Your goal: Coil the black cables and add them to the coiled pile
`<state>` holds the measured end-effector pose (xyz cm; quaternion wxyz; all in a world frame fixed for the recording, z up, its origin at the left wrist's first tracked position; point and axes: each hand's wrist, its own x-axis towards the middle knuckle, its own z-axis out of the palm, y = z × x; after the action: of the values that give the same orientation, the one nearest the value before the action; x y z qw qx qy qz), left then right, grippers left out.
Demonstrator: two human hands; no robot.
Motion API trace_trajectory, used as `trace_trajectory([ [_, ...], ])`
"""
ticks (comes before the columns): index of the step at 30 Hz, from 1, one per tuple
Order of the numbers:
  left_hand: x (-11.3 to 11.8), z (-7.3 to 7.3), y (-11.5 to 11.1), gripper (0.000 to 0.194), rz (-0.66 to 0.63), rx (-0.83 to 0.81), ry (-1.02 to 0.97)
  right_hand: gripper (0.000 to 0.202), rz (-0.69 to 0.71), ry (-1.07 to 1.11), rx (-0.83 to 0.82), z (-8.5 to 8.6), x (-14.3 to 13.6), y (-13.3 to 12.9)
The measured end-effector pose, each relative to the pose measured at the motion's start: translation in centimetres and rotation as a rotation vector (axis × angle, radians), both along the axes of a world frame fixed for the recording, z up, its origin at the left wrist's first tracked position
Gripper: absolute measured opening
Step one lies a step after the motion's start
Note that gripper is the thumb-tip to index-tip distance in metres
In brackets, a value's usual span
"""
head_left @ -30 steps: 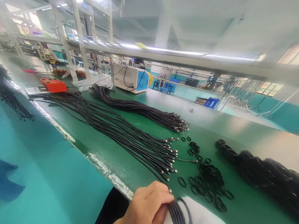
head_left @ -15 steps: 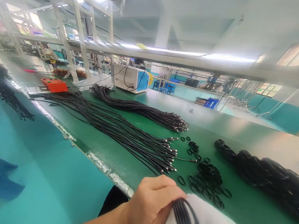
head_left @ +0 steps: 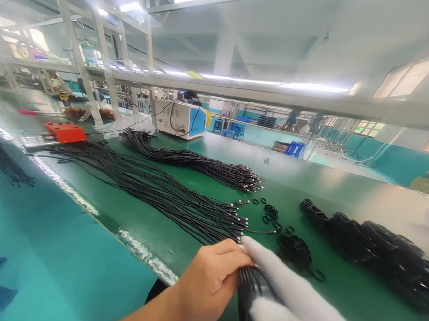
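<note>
My bare left hand [head_left: 210, 281] is closed around a coiled black cable [head_left: 247, 298] at the table's near edge. On my right hand [head_left: 293, 291] is a white glove. Its long fingers reach over the top of the coil to my left fingertips, and its thumb lies against the coil's lower side. A small pale piece shows between the fingertips, too small to name. Just beyond my hands, loose black cables [head_left: 182, 209] lie stretched out with their metal plugs toward me. Black rings [head_left: 296, 252] lie in a heap right of the plugs.
Behind the loose cables lies a second cable bundle [head_left: 196, 160]. Coiled cables [head_left: 369, 242] are piled along the right. A white and blue machine [head_left: 180, 119] and a red box [head_left: 65, 132] stand on the green table [head_left: 286, 177]. An overhead shelf beam [head_left: 240, 88] spans the table.
My right fingers have stretched forward over the coil to my left fingertips, and more of the coil shows. The view has shifted slightly. The cables on the table lie as before.
</note>
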<state>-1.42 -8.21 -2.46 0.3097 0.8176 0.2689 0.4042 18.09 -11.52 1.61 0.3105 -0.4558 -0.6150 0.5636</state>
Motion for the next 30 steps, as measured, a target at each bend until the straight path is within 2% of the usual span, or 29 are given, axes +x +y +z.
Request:
trace_trajectory([
  [2,0.1,0.1,0.1,0.031,-0.010,-0.038,0.005,0.061,0.037,0.030,-0.015,-0.6,-1.0,1.0],
  [8,0.6,0.2,0.6,0.027,0.053,-0.125,0.034,0.043,0.119,0.135,-0.084,-2.2,-2.7,2.2],
  [11,1.0,0.4,0.8,0.031,0.100,-0.170,0.060,0.047,0.110,0.177,-0.104,-2.8,-2.9,2.6],
  [15,1.5,0.5,1.1,0.028,0.222,-0.321,0.056,0.049,0.169,0.412,-0.239,-4.3,-2.3,3.6],
  [18,1.9,0.2,1.7,0.018,0.239,-0.460,0.070,0.042,0.219,0.568,-0.294,-5.7,-1.5,4.1],
  [24,2.8,-0.4,2.7,0.008,0.329,-0.457,0.139,0.037,0.188,0.608,-0.300,-7.5,-1.4,4.6],
  [27,3.0,-0.8,2.5,0.011,0.353,-0.491,0.114,0.033,0.195,0.630,-0.269,-7.8,-1.8,4.7],
  [30,3.1,-1.8,2.5,0.012,0.396,-0.536,0.107,0.033,0.191,0.582,-0.246,-7.8,-2.1,4.6],
])
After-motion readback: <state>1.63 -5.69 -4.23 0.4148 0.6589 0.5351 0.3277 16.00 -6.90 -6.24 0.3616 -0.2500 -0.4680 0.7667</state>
